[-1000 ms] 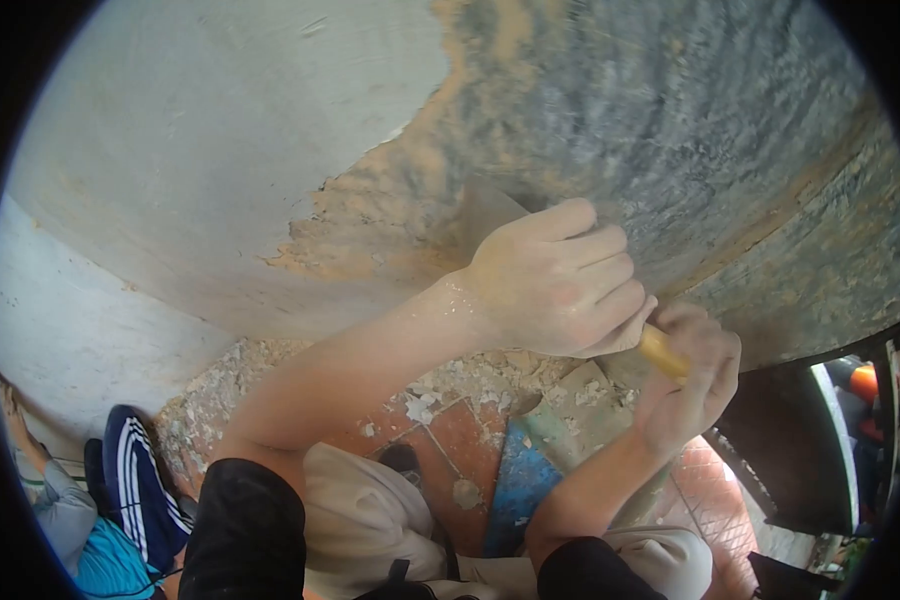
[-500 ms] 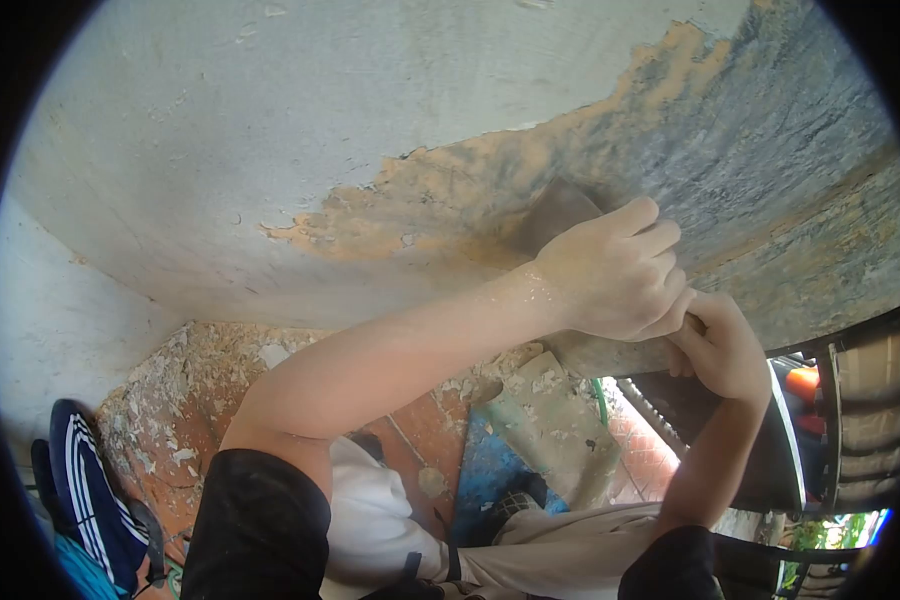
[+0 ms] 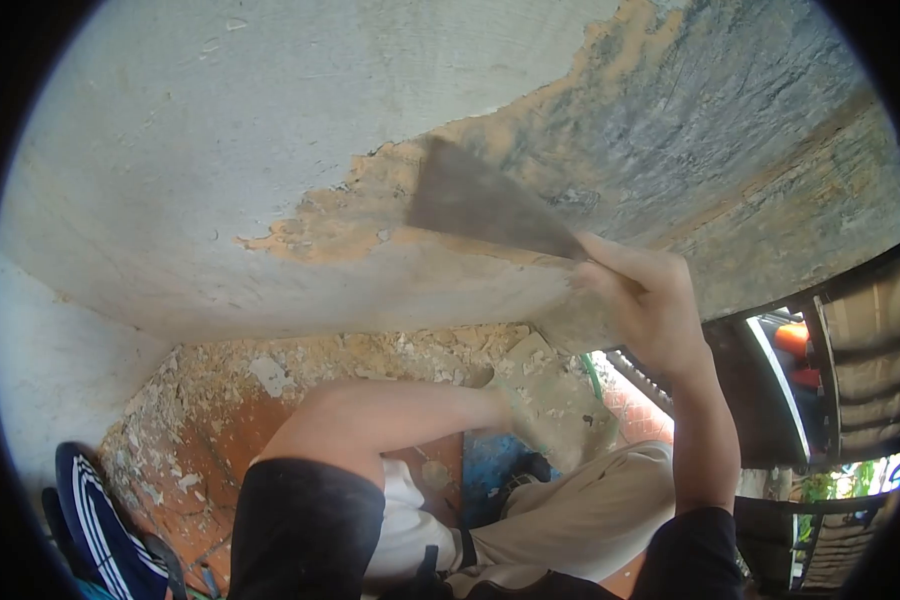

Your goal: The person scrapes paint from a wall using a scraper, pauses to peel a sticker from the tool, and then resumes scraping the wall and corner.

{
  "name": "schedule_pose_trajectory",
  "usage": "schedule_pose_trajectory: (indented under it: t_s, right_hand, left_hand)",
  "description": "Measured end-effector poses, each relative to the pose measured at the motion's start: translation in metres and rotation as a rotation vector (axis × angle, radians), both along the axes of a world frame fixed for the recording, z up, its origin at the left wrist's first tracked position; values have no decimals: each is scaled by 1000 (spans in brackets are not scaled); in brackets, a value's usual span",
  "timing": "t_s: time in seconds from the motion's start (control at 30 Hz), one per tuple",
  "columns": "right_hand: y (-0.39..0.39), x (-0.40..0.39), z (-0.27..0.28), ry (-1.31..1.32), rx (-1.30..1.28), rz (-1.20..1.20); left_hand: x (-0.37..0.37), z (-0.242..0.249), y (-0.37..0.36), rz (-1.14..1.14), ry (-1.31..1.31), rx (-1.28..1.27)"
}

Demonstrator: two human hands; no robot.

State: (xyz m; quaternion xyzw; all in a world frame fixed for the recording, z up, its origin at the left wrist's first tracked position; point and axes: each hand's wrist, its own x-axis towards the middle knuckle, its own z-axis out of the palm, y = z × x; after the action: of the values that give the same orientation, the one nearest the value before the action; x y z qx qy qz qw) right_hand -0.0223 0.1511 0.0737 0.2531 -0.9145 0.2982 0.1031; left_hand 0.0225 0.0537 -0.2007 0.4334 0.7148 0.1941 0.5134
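My right hand (image 3: 652, 305) is wrapped round the handle end of a wide scraper (image 3: 485, 205), its dark blade slightly blurred. The blade points left and overlaps the tan, peeled patch (image 3: 355, 215) of the wall. Around that patch, pale grey paint (image 3: 220, 150) still covers the surface, with a ragged edge between them. Lower down, my left hand (image 3: 532, 412) hangs apart from the scraper, over the floor and in front of a dusty board. Motion smears its fingers.
Paint flakes litter the reddish tiled floor (image 3: 220, 420) below the wall. A dusty board (image 3: 585, 425) and a blue sheet (image 3: 495, 470) lie near my legs. At the lower left is a dark blue item with white stripes (image 3: 95, 520). Dark slatted panels (image 3: 875, 390) stand at the right.
My left hand has come off the scraper and dropped toward the floor. My right hand has moved left and up, bringing the blade left across the peeled patch. The view has shifted slightly.
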Motion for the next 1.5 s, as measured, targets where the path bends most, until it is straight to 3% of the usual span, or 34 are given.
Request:
schedule_pose_trajectory:
  t_s: [0.07, 0.13, 0.2, 0.3, 0.43, 0.5, 0.53, 0.63, 0.73, 0.8, 0.9, 0.93, 0.97, 1.0, 1.1, 1.17, 1.23, 1.3, 1.37, 1.43, 1.5]
  right_hand:
    - [29, -2, -9, -116, -30, -184]
    - [70, 6, -13, -170, -42, -283]
    - [80, 10, -1, -220, -17, -372]
    - [28, -3, -6, -65, -39, -122]
    - [-5, -8, -21, -33, -76, -37]
    - [28, 3, -17, -106, -63, -177]
    - [41, 9, -15, -181, -57, -315]
    - [56, 10, -10, -111, -116, -259]
    - [-11, -4, 4, -163, -27, -168]
    - [-40, -19, 0, -52, 7, 72]
    - [13, 6, 4, -237, -2, -263]
    - [40, 10, 3, -103, 21, -290]
    - [61, 15, 14, -223, 15, -436]
    - [58, 13, 19, -215, 16, -436]
    - [31, 10, 18, -381, -198, -313]
    - [-8, -2, -3, -369, -298, -130]
    - [-11, -3, -22, -393, -343, -104]
    - [-11, 27, -64, -241, -443, -209]
    - [-20, 77, -120, -443, -669, -458]
    - [-50, 84, -120, -663, -1135, -550]
    - [-51, 77, -132, -687, -1173, -548]
  left_hand:
    - [-34, -5, -23, -442, 516, -294]
    - [-55, -14, -65, -335, 581, -95]
    - [-58, -25, -93, -281, 542, -166]
    - [-55, -56, -114, -350, 369, -382]
    - [-59, -67, -108, -341, 344, -424]
    - [-75, -84, -91, -123, 365, -382]
    - [-80, -79, -88, -116, 353, -380]
    - [-100, -51, -95, -6, 307, -341]
    - [-109, -28, -101, 102, 256, -345]
    - [-109, -24, -104, 152, 207, -335]
    - [-119, -21, -109, 281, 140, -288]
    - [-117, -30, -110, 284, 132, -277]
    - [-125, -42, -112, 251, 138, -231]
    - [-127, -44, -115, 218, 139, -190]
    - [-130, -38, -113, 261, 84, -247]
    - [-122, -36, -104, 220, 71, -245]
    - [-113, -34, -94, 173, 33, -224]
    - [-115, -32, -88, 148, 1, -185]
    - [-118, -72, -78, 109, -5, -185]
    - [-114, -74, -71, 54, 6, -191]
    - [-111, -45, -75, 74, -8, -281]
